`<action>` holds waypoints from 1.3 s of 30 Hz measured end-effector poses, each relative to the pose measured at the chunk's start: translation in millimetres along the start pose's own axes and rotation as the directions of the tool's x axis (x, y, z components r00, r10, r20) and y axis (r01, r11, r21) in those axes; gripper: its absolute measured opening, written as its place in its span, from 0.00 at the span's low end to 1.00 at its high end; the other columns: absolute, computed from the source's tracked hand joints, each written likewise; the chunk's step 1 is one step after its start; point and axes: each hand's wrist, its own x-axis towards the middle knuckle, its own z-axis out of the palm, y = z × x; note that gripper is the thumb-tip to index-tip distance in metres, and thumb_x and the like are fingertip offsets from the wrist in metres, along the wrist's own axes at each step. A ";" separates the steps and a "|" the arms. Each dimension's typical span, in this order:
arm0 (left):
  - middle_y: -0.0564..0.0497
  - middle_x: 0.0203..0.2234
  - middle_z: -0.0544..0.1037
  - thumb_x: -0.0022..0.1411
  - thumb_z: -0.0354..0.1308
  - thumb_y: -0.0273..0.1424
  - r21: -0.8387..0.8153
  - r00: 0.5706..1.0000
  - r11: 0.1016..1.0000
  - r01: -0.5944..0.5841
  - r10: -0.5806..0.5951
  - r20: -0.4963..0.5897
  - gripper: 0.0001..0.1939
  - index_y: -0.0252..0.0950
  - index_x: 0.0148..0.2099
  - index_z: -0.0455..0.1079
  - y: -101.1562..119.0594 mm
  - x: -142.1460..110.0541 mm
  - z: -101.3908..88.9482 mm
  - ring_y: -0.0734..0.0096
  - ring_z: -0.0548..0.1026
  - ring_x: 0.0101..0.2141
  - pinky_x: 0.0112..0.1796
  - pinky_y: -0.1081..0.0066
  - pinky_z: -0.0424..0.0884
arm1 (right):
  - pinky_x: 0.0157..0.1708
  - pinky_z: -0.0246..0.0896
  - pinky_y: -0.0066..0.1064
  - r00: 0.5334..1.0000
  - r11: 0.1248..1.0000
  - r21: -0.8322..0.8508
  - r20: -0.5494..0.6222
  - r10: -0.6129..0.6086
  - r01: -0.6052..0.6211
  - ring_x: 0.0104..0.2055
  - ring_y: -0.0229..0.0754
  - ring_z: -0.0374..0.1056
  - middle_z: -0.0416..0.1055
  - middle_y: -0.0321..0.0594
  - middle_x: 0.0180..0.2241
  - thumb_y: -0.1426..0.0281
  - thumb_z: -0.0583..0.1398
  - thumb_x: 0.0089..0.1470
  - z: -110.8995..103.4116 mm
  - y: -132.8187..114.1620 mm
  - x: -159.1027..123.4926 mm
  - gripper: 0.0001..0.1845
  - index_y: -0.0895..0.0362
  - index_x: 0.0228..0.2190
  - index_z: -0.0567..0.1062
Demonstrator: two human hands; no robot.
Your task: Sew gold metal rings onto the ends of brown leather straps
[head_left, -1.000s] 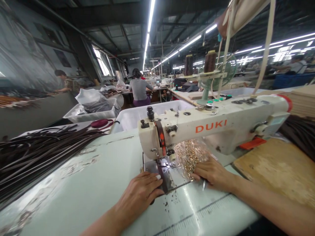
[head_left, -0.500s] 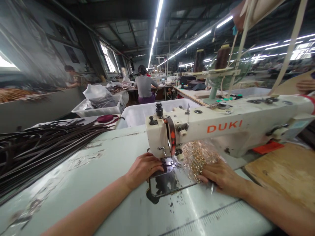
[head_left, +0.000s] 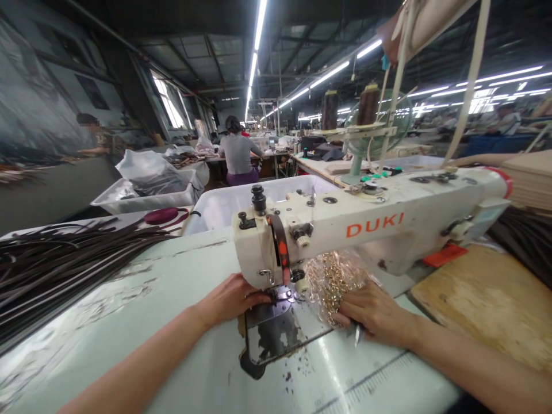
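Observation:
My left hand [head_left: 228, 300] rests on the bed of a white sewing machine [head_left: 375, 221], its thumb and fingers drawn together beside the lit presser foot [head_left: 283, 294]. Whatever they pinch is hidden. To the right of the needle lies a clear plastic bag of small gold-coloured metal pieces [head_left: 332, 282]. My right hand [head_left: 371, 310] reaches over the near side of this bag, fingers curled and touching the pieces. From beneath its palm sticks out the tip of a pointed metal tool [head_left: 357, 334]; the rest of it is covered.
Dark strips [head_left: 77, 253] are piled on the left of the pale tabletop [head_left: 190, 362]. A white bin [head_left: 207, 207] stands behind the machine, a worn wooden board [head_left: 478, 310] to the right. A person in grey [head_left: 239, 152] sits ahead; thread cones [head_left: 368, 103] stand beyond the machine.
The view has turned right, so the scene sits further left and more shows on the right. Both hands keep nearly the same places at the machine.

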 end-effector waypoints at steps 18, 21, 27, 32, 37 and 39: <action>0.51 0.37 0.79 0.66 0.48 0.39 0.176 0.999 0.984 0.042 -0.044 0.009 0.14 0.41 0.44 0.73 21.9 -9.0 -4.3 0.66 0.76 0.39 0.43 0.68 0.72 | 0.26 0.43 0.28 1.000 0.998 -0.054 -0.013 0.014 -0.015 0.25 0.34 0.58 0.67 0.37 0.25 0.71 0.53 0.59 6.1 4.6 -4.3 0.08 0.59 0.29 0.67; 0.49 0.36 0.79 0.67 0.47 0.38 0.238 0.999 0.970 0.042 -0.048 0.018 0.15 0.40 0.46 0.72 28.5 -14.6 -3.2 0.64 0.77 0.38 0.44 0.64 0.71 | 0.25 0.41 0.29 1.000 0.998 -0.061 -0.013 0.015 -0.016 0.25 0.34 0.58 0.67 0.36 0.25 0.70 0.53 0.59 5.6 4.5 -4.3 0.07 0.58 0.29 0.67; 0.41 0.45 0.76 0.67 0.43 0.32 0.478 0.994 0.874 0.082 -0.107 0.025 0.18 0.34 0.55 0.65 50.7 -26.5 4.3 0.57 0.74 0.45 0.50 0.56 0.66 | 0.25 0.39 0.30 0.999 0.997 -0.074 -0.017 0.034 -0.035 0.24 0.33 0.57 0.66 0.35 0.24 0.69 0.52 0.60 3.1 1.8 -2.6 0.10 0.58 0.27 0.65; 0.40 0.38 0.77 0.61 0.46 0.23 0.554 0.978 0.823 0.127 -0.196 0.066 0.21 0.31 0.56 0.63 74.8 -21.2 3.8 0.59 0.75 0.39 0.46 0.59 0.68 | 0.26 0.38 0.29 1.000 0.998 -0.061 -0.006 0.029 -0.029 0.25 0.34 0.58 0.67 0.36 0.26 0.73 0.53 0.57 0.2 0.2 -2.8 0.04 0.58 0.30 0.66; 0.37 0.35 0.76 0.57 0.46 0.17 0.555 0.951 0.806 0.206 -0.298 0.080 0.24 0.28 0.56 0.62 88.9 -15.2 3.5 0.56 0.74 0.36 0.43 0.58 0.68 | 0.25 0.37 0.30 0.999 0.998 -0.060 0.025 0.030 -0.029 0.25 0.34 0.59 0.68 0.34 0.27 0.78 0.55 0.46 -2.3 0.8 -2.7 0.07 0.56 0.31 0.66; 0.39 0.33 0.77 0.56 0.46 0.16 0.530 0.941 0.818 0.226 -0.324 0.098 0.25 0.29 0.56 0.63 87.4 -14.2 0.9 0.57 0.74 0.35 0.40 0.59 0.69 | 0.25 0.37 0.30 0.999 0.997 -0.064 0.033 0.033 -0.031 0.26 0.35 0.59 0.68 0.34 0.27 0.79 0.54 0.44 -2.5 1.1 -2.6 0.10 0.56 0.31 0.66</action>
